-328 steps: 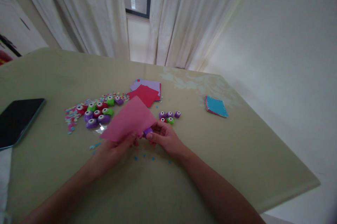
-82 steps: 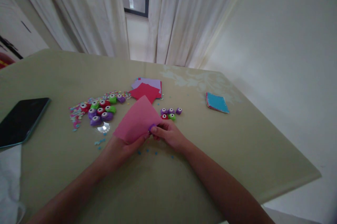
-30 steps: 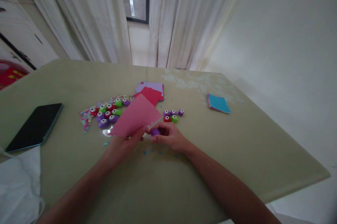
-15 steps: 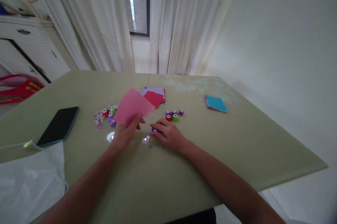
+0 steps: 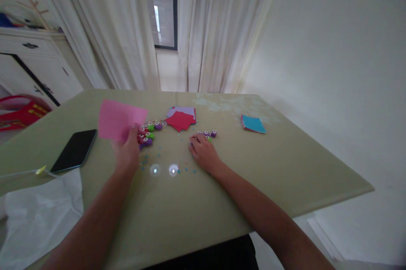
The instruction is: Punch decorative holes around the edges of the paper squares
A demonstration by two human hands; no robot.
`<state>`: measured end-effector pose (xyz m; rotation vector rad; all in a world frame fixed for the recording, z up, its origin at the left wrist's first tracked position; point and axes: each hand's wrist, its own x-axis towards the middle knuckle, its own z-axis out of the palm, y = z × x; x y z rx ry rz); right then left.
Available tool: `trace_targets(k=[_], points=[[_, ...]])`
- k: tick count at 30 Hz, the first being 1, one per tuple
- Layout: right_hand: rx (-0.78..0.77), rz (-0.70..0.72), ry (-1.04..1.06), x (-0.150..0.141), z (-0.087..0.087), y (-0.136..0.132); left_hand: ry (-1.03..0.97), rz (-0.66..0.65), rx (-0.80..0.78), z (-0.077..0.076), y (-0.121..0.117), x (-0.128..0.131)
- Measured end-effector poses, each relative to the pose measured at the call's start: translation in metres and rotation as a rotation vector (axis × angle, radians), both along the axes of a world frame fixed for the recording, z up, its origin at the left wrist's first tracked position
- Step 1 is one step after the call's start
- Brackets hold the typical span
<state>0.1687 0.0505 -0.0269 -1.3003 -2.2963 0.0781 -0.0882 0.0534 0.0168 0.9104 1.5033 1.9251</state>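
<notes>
My left hand (image 5: 127, 151) pinches a square sheet of pink paper (image 5: 116, 119) between thumb and fingers, raised above the table's left half. Just right of it lies a heap of red, green and purple eyeball beads (image 5: 146, 139), partly hidden by the hand. My right hand (image 5: 204, 151) rests low over the table with curled fingers. A sliver of a purple eyeball bead (image 5: 191, 144) shows under its fingertips. Behind those fingers sits a small group of beads, mostly covered, with a purple bead (image 5: 214, 133) visible at its right end.
Red paper squares (image 5: 180, 121) and a lilac sheet (image 5: 187, 111) lie farther back. A blue-topped paper stack (image 5: 253, 124) is at right. A black phone (image 5: 74, 149) and a white sheet-like item (image 5: 44, 215) lie at left. Tiny confetti bits dot the table (image 5: 171, 215).
My left hand has swung left with the pink paper, uncovering more of the bead heap. My right hand has moved forward with the purple bead to the small bead group.
</notes>
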Motion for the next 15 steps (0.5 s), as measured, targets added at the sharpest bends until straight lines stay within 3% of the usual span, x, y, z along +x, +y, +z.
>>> trace_targets(k=[4, 8, 11, 15], points=[[0.017, -0.046, 0.023, 0.000, 0.001, -0.005, -0.107, 0.048, -0.046, 0.004, 0.003, -0.003], [0.048, 0.010, 0.019, -0.009, 0.008, -0.012, -0.110, 0.089, -0.057, 0.003, 0.002, 0.001], [0.030, 0.086, 0.018, -0.034, 0.016, -0.012, -0.059, 0.076, -0.069, -0.001, 0.002, 0.005], [0.020, 0.197, -0.011, -0.091, 0.020, -0.003, 0.031, 0.064, -0.086, -0.007, 0.001, 0.007]])
